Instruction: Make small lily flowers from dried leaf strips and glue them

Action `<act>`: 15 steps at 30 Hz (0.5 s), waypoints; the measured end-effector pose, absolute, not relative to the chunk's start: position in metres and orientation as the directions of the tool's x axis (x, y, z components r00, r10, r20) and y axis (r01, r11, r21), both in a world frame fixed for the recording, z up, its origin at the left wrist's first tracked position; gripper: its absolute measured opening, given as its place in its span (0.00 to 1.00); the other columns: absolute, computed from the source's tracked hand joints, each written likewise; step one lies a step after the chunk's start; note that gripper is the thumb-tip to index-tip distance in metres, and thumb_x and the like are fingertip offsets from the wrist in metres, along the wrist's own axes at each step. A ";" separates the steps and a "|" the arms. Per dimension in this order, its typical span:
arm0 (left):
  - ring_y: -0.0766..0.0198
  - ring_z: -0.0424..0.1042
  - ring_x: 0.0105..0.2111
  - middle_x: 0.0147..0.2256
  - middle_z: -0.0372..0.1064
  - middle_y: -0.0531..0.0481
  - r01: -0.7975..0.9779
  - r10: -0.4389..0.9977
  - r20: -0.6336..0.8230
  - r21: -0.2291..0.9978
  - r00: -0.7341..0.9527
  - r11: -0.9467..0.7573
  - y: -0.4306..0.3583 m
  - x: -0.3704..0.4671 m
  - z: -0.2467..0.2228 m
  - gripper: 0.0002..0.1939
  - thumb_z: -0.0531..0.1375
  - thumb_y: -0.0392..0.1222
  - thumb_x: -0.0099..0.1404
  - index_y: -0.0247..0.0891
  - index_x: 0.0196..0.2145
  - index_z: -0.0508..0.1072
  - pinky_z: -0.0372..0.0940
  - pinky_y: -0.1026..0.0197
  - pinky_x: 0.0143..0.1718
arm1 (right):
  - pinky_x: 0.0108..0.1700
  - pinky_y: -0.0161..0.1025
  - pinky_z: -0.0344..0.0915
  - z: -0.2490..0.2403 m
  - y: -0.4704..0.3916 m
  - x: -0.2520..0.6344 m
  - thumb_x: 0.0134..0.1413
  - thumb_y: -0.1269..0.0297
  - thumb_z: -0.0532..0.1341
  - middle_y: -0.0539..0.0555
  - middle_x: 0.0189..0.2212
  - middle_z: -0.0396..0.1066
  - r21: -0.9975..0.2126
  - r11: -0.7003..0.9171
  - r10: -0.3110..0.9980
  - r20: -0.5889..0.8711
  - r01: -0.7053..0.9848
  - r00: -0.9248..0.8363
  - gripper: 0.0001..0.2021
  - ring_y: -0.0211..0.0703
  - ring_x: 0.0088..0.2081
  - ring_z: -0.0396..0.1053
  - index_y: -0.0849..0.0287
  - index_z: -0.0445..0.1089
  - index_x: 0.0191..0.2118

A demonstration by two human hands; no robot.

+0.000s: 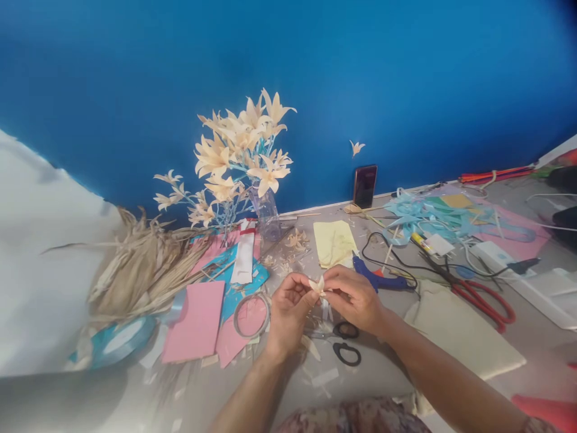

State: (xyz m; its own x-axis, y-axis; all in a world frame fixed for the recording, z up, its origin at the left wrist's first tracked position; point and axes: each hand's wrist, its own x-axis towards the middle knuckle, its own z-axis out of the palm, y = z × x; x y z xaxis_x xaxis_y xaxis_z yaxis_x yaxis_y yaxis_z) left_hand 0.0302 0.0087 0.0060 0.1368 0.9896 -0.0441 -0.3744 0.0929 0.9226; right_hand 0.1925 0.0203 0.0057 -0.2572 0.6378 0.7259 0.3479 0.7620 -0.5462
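Between the fingertips of both hands is a small cream handmade flower [318, 286] with pointed petals. My left hand [291, 307] pinches it from the left side, thumb and fingers closed. From the right, my right hand [354, 297] also grips it with closed fingers. Black-handled scissors [346, 353] lie on the table just below the hands, their blades partly under them. A blue glue gun [381, 278] rests beside my right hand. To the left of my left hand lies a roll of tape [251, 315].
A clear vase [267, 213] of cream flowers stands at the back near the blue wall, and a phone [365, 186] leans there. Dried husks [139, 264] and pink paper [195, 322] are at left. Red-handled scissors [484, 300], cables, a white power strip [536, 288] and blue ribbon [408, 213] crowd the right.
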 end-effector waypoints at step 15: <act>0.64 0.62 0.28 0.25 0.65 0.53 0.118 0.995 -0.018 0.993 0.095 0.007 0.009 0.017 0.023 0.11 0.64 0.46 0.61 0.38 0.26 0.70 0.57 0.63 0.31 | 0.37 0.40 0.65 -0.002 0.020 0.196 0.62 0.70 0.58 0.56 0.33 0.74 -0.320 0.688 0.665 0.638 0.651 -0.389 0.06 0.44 0.34 0.70 0.57 0.72 0.37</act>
State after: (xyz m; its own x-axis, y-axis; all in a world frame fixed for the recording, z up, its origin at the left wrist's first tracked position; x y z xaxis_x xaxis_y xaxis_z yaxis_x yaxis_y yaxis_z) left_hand 0.0166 0.0089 0.0234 0.0953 0.9953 -0.0183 0.1176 0.0070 0.9930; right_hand 0.1957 0.0199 -0.0023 -0.3887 0.6647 0.6381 0.6514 0.6880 -0.3199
